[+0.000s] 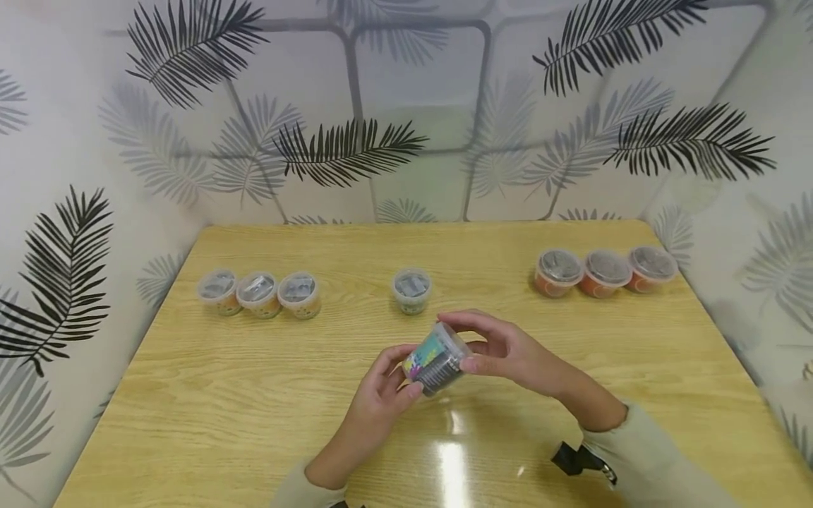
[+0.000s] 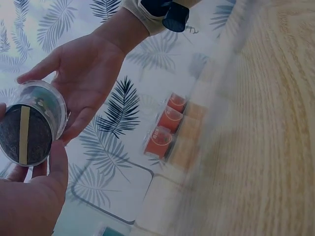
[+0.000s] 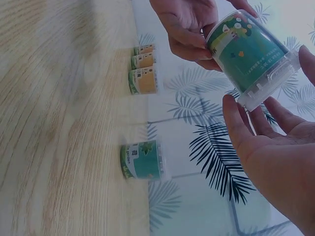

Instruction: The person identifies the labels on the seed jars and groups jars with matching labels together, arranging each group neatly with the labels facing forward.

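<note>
A clear plastic cup (image 1: 438, 358) with a green and dark printed label is held tilted above the table between both hands. My left hand (image 1: 380, 398) grips its bottom end, thumb and fingers on opposite sides. At the lidded end, my right hand (image 1: 517, 353) pinches the rim between thumb and fingers. In the left wrist view the cup's underside (image 2: 29, 137) shows dark contents and a pale strip across it. The right wrist view shows the green label (image 3: 251, 54) and clear lid. Behind the hands stands another green-labelled cup (image 1: 411, 291), upright on the table.
Three orange-yellow cups (image 1: 259, 295) stand in a row at the back left of the wooden table (image 1: 222, 409). Three red-orange cups (image 1: 605, 274) form a row at the back right. A leaf-patterned covering (image 1: 419, 85) rises behind the table and at both sides.
</note>
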A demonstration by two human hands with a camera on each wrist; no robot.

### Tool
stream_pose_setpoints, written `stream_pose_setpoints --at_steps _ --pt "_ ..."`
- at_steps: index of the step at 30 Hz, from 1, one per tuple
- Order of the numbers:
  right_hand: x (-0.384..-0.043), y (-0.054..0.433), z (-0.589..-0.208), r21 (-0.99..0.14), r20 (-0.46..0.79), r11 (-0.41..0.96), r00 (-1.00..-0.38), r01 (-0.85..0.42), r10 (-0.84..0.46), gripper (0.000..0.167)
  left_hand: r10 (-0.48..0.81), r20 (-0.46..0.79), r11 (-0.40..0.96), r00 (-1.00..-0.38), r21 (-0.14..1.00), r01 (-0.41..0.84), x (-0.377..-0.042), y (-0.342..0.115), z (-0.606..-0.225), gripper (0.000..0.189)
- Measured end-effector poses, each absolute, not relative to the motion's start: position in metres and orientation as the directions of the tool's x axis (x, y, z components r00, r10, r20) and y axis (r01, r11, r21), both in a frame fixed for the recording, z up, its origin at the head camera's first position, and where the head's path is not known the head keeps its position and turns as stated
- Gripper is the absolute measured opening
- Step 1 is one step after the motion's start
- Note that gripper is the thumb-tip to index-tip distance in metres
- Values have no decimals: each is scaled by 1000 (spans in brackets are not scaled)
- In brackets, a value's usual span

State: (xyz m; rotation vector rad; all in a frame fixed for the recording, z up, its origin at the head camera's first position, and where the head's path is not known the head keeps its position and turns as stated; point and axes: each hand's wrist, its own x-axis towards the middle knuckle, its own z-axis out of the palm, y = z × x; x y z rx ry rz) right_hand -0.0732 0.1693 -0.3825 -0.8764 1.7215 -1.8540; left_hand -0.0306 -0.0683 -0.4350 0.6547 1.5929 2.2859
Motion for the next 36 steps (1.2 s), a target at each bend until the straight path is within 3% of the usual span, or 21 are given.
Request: stream_pose_setpoints --at_steps 7,18,29,36 --pt "-72 175 -384 -975 168 -10 -702 -223 -692 58 465 154 -334 -872 943 -11 -29 -67 -436 47" --pt "-75 180 -385 -942 307 -138 -617 -306 -724 67 485 167 -354 -858 935 -18 -25 -68 -431 45" --pt "-69 174 -388 -967 242 -97 -723 -237 -647 63 465 235 -365 -854 929 57 -20 -66 -429 52" --pt "-63 173 -386 -968 209 -23 -758 -249 -618 59 395 212 -355 -894 933 64 -15 -61 -430 48"
